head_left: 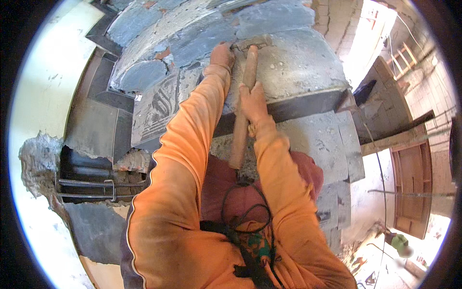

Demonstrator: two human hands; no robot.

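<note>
My right hand (pixel 253 101) is wrapped round the thick wooden handle of a hammer (pixel 250 70). The handle slants from above my knees up to the hammer's dusty head, which rests at the broken edge of a step. Just left of that head is my left hand (pixel 222 55), its fingers closed close to the crack. What they grip, if anything, is hidden. Both hands are over a dusty grey stone step (pixel 303 62) with a dark front edge.
Higher steps with blue-grey slabs (pixel 274 19) rise ahead. At left, a broken wall opening (pixel 96 178) shows bare metal bars. A cable (pixel 378 159) hangs at right, near a wooden door (pixel 411 185). Far below at lower right is another person (pixel 398 242).
</note>
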